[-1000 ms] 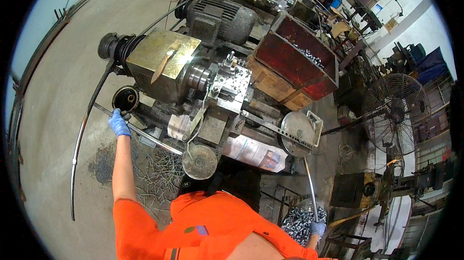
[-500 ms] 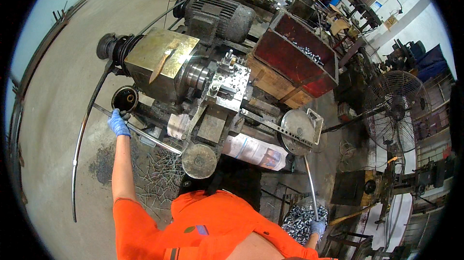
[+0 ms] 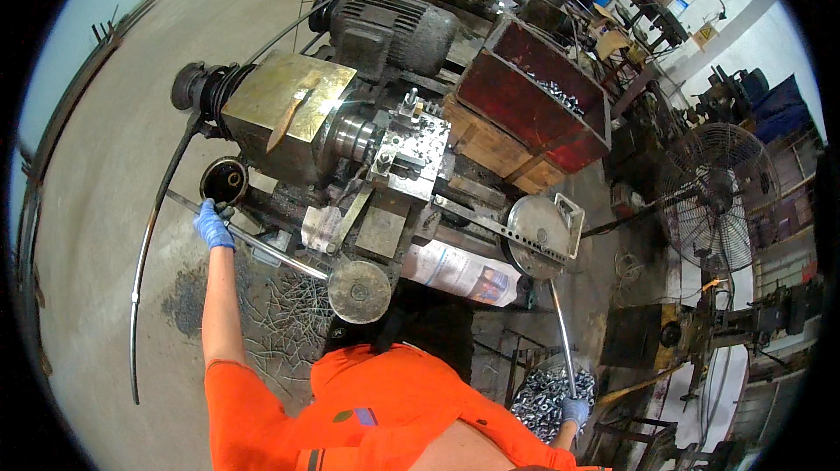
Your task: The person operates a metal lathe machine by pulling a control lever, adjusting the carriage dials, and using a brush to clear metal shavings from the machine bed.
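Observation:
My left hand (image 3: 213,224), in a blue glove, is closed around a long metal lever rod (image 3: 278,254) that runs to a round metal disc (image 3: 360,291) at the front of a small lathe-like machine. Low on the right, my right hand (image 3: 575,411), also gloved, grips the lower end of a shiny lever bar (image 3: 561,331) hanging from a larger round plate (image 3: 538,236). Between the two levers sits the machine's metal tool slide (image 3: 411,151), facing a spindle chuck (image 3: 357,137). Whether a workpiece is in the chuck is too small to tell.
A metal-covered headstock (image 3: 289,94) carries a wooden-handled tool (image 3: 287,119). Behind stands an electric motor (image 3: 394,29). A red bin (image 3: 525,94) holds small metal parts; a basket of shiny parts (image 3: 542,397) is beside my right hand. Scrap rods (image 3: 293,318) litter the floor. A fan (image 3: 719,195) stands right.

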A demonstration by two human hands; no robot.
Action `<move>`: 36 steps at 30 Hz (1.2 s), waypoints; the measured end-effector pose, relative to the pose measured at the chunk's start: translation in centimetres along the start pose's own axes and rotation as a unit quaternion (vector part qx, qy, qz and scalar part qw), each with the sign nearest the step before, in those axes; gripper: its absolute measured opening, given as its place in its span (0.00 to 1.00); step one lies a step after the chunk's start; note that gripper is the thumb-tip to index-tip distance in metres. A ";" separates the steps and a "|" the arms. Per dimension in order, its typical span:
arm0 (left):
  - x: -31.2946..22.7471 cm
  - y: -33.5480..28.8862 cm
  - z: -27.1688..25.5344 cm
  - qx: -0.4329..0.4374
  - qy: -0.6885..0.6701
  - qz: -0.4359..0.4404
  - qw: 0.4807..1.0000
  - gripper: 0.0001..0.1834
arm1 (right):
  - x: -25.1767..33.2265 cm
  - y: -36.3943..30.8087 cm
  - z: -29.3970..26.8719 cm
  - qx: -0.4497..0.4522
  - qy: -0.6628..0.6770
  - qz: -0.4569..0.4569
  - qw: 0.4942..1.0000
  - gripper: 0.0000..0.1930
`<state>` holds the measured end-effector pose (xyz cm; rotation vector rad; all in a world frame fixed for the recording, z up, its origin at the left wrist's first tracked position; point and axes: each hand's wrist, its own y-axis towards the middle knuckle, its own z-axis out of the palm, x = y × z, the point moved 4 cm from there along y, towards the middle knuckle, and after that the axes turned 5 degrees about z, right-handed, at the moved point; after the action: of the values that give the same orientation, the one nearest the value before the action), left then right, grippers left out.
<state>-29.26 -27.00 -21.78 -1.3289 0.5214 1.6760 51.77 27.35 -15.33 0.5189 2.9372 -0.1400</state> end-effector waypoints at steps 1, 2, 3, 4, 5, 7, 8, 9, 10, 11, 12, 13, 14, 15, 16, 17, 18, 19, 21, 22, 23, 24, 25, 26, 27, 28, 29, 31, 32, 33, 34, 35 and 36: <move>0.0 -0.1 0.1 0.002 0.000 -0.001 1.000 0.08 | 0.7 -1.6 -1.4 -0.009 0.009 0.002 1.000 0.25; 0.0 -0.1 0.2 0.004 0.001 -0.003 1.000 0.08 | 0.9 -2.4 -2.1 -0.017 0.019 0.004 1.000 0.25; 0.0 -0.2 0.3 0.005 0.001 -0.004 1.000 0.08 | 0.7 -2.2 -1.8 -0.014 0.011 0.007 1.000 0.25; 0.3 0.1 0.2 0.007 0.002 -0.003 1.000 0.08 | 0.5 -1.9 -1.5 -0.011 0.003 0.009 1.000 0.25; 0.5 0.3 0.1 0.008 0.002 -0.002 1.000 0.08 | 0.4 -1.7 -1.3 -0.008 -0.004 0.010 1.000 0.25; 0.7 0.6 0.1 0.009 0.001 -0.002 1.000 0.08 | 0.6 -1.9 -1.4 -0.024 -0.026 0.024 0.999 0.25; 0.6 0.5 0.1 0.009 -0.001 -0.004 1.000 0.08 | 0.8 -2.0 -1.5 -0.033 -0.037 0.031 0.998 0.25; 0.6 0.4 0.1 0.009 -0.003 -0.006 1.000 0.08 | 0.6 -1.8 -1.2 -0.020 -0.036 0.029 0.999 0.25; 0.7 0.5 0.1 0.007 -0.004 -0.006 1.000 0.07 | 0.4 -1.4 -1.1 -0.007 -0.035 0.027 0.999 0.25; 0.7 0.6 0.1 0.005 -0.006 -0.005 1.000 0.07 | 0.2 -1.1 -0.9 0.006 -0.034 0.025 0.999 0.25; 0.8 0.6 0.1 0.004 -0.008 -0.005 1.000 0.07 | 0.1 -1.0 -0.7 0.004 -0.031 0.023 0.999 0.25; 0.8 0.6 0.0 0.002 -0.007 -0.007 1.000 0.07 | 0.2 -1.1 -0.8 0.003 -0.028 0.019 0.999 0.25; 0.8 0.6 0.0 -0.001 -0.006 -0.009 1.000 0.07 | 0.3 -1.3 -0.8 0.001 -0.025 0.016 1.000 0.25; 0.7 0.6 0.0 -0.003 -0.004 -0.011 1.000 0.07 | 0.3 -1.4 -0.9 -0.001 -0.018 0.012 1.000 0.25; 0.6 0.5 0.0 -0.001 -0.001 -0.010 1.000 0.08 | 0.2 -1.5 -0.9 -0.004 -0.011 0.008 1.000 0.25; 0.5 0.4 0.0 0.001 0.003 -0.010 1.000 0.08 | 0.2 -1.6 -0.9 -0.007 -0.004 0.004 1.000 0.25; 0.4 0.4 0.0 0.003 0.007 -0.010 1.000 0.08 | 0.2 -1.5 -0.9 -0.010 -0.003 0.002 1.000 0.25; 0.4 0.3 0.1 0.002 0.005 -0.010 1.000 0.08 | 0.1 -1.5 -0.9 -0.013 -0.003 0.001 1.000 0.25; 0.3 0.0 0.3 -0.001 0.001 -0.009 1.000 0.07 | -0.5 -0.7 -0.1 -0.036 0.004 -0.008 0.999 0.25; 0.3 0.0 0.4 -0.001 -0.001 -0.010 1.000 0.07 | -0.8 -0.6 0.5 -0.057 0.010 -0.017 0.998 0.25; 0.3 -0.1 0.6 -0.001 -0.004 -0.010 1.000 0.07 | -1.2 -0.4 0.9 -0.077 0.016 -0.025 0.997 0.25; 0.3 -0.1 0.9 0.000 -0.006 -0.011 1.000 0.07 | -1.8 0.0 1.5 -0.053 0.016 -0.010 0.998 0.25; -0.1 -0.2 0.4 -0.004 -0.008 -0.007 1.000 0.07 | -0.5 -0.9 0.3 -0.028 0.016 -0.002 0.999 0.25; -0.1 -0.2 0.3 -0.005 -0.009 -0.007 1.000 0.07 | 0.1 -1.8 -0.8 -0.004 0.015 0.011 1.000 0.26; -0.1 -0.3 0.2 -0.005 -0.010 -0.008 1.000 0.07 | 0.5 -2.5 -1.6 0.004 0.012 0.010 1.000 0.26; -0.2 -0.4 0.4 -0.006 -0.007 -0.010 1.000 0.07 | 0.8 -3.0 -2.1 0.012 0.011 0.010 1.000 0.25; -0.2 -0.4 0.4 -0.008 -0.005 -0.011 1.000 0.07 | 0.9 -3.2 -2.4 0.020 0.009 0.010 1.000 0.25; -0.3 -0.6 0.6 -0.009 0.000 -0.010 1.000 0.07 | 0.8 -3.3 -2.3 0.037 0.007 0.013 0.999 0.25; -0.3 -0.6 0.6 -0.008 0.002 -0.008 1.000 0.07 | 0.8 -3.3 -2.3 0.046 0.006 0.014 0.999 0.24; -0.4 -0.6 0.6 -0.008 0.004 -0.006 1.000 0.07 | 0.8 -3.5 -2.4 0.043 0.011 0.015 0.999 0.24; -0.3 -0.6 0.6 -0.007 0.002 -0.008 1.000 0.07 | 0.9 -3.8 -2.6 0.041 0.016 0.016 0.999 0.24; -0.2 -0.5 0.5 -0.005 0.000 -0.009 1.000 0.07 | 1.0 -3.9 -2.8 0.039 0.021 0.016 0.999 0.24; -0.1 -0.4 0.4 -0.004 -0.002 -0.011 1.000 0.07 | 0.8 -3.5 -2.4 0.039 0.009 0.010 0.999 0.24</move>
<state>-29.15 -26.59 -21.46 -1.3318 0.4966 1.6650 49.47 24.64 -12.92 0.5639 2.9533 -0.2501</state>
